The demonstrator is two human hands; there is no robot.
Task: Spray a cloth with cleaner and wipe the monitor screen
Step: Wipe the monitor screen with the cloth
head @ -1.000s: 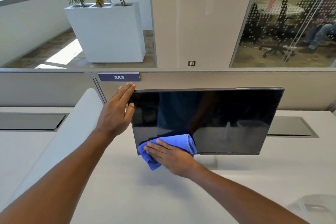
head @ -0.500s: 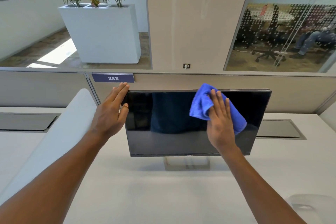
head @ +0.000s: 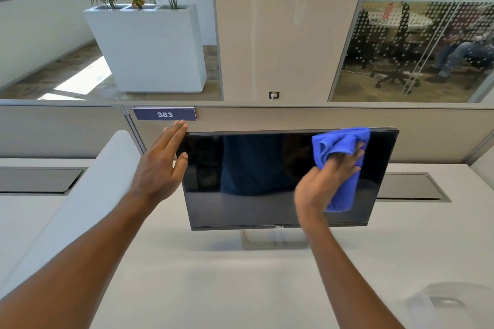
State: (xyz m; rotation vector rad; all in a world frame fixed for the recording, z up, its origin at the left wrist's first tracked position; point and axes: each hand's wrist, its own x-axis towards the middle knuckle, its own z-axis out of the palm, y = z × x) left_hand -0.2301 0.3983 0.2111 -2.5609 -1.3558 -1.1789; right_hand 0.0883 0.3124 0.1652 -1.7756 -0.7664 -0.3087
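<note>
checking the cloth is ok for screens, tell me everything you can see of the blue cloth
The blue cloth looks like soft, plush microfibre, bunched and folded rather than spread flat. It sits against the upper right part of the dark monitor screen, its top reaching the bezel's top edge and a fold hanging down below. The right hand presses it to the glass, fingers spread over it. No wet patch or stain is discernible.

The monitor (head: 267,181) stands on the desk (head: 213,288) in front of the partition (head: 294,119). The left hand (head: 160,165) rests at its upper left corner; the right hand (head: 324,184) presses the cloth (head: 339,144) against its upper right. A planter (head: 149,48) stands behind the partition, to the left.
</note>
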